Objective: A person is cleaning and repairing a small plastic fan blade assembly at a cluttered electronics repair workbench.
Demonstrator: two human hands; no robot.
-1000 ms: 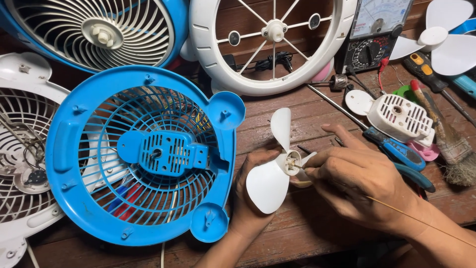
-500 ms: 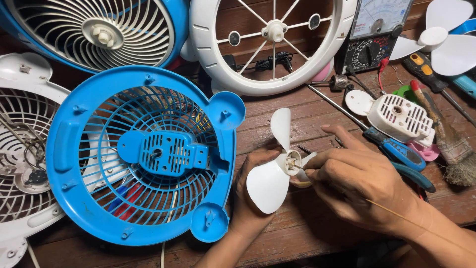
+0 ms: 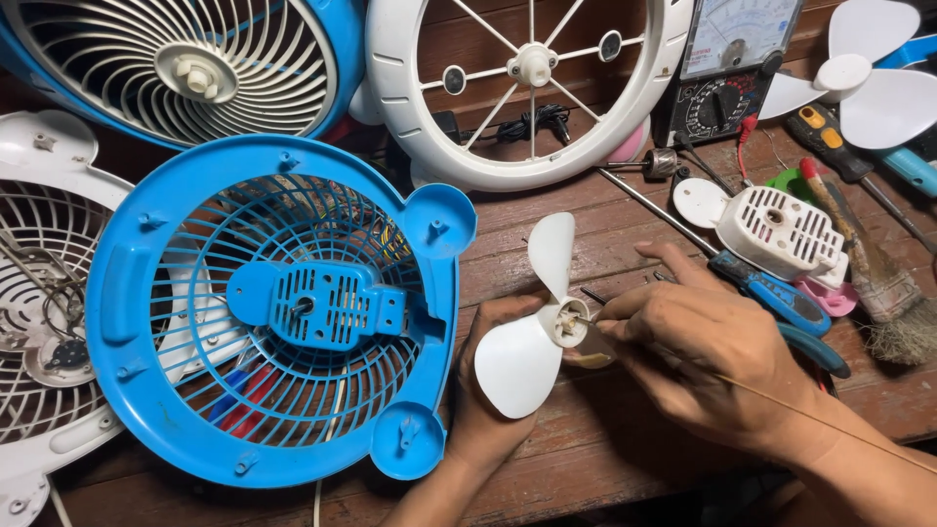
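Far left: white fan grille (image 3: pixel 44 322) lying flat w/ wire bits on it, blue-rimmed fan guard (image 3: pixel 185 68) above it. Next over, blue fan back cover (image 3: pixel 273 303) sitting face-up on the wooden bench (image 3: pixel 605 459), motor mount at its centre. Left hand (image 3: pixel 493 410) is coming up from below, palm cupping the small white fan blade (image 3: pixel 532 332) from behind, fingers wrapped on it, so clamped on the blade, thumb side mostly hidden. Blade is sitting just right of the blue cover, hub facing up, one vane pointing up, one down-left. Right hand (image 3: pixel 712 361) is pinching a thin tool at the hub; fingers are closed together, tool tip barely showing so can't say what kind. Hub is lying right between the two grips, touching both. Risks, imo: thin vanes flexing or cracking if the left squeezes harder; tool slipping off the hub and jabbing the left palm since it's directly behind; a thin wire is running over the right wrist and could snag. Further right: white ring frame (image 3: pixel 390 88), multimeter (image 3: pixel 727 68), white vented motor cap (image 3: pixel 781 229), blue-handled screwdriver (image 3: pixel 771 288), brush (image 3: pixel 878 273), second white blade (image 3: pixel 878 78).
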